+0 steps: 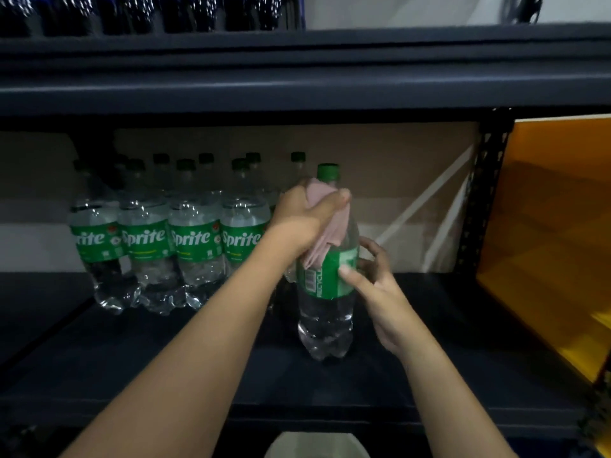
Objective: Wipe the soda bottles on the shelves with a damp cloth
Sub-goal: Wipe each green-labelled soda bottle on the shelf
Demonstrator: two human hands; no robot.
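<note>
A clear Sprite bottle (325,312) with a green cap and green label stands upright on the dark shelf (165,358), apart from the others. My left hand (304,216) grips a pink cloth (325,233) and presses it against the bottle's shoulder, just below the cap. My right hand (373,285) holds the bottle at its label, thumb on the front and fingers curled round the right side. Several more Sprite bottles (172,239) stand in rows to the left, labels facing out.
The upper shelf (297,81) hangs low over the bottles and carries dark bottles (148,14). A perforated black upright (486,193) stands at the right, with an orange panel (549,226) beyond it. A pale container rim (315,446) shows at the bottom edge.
</note>
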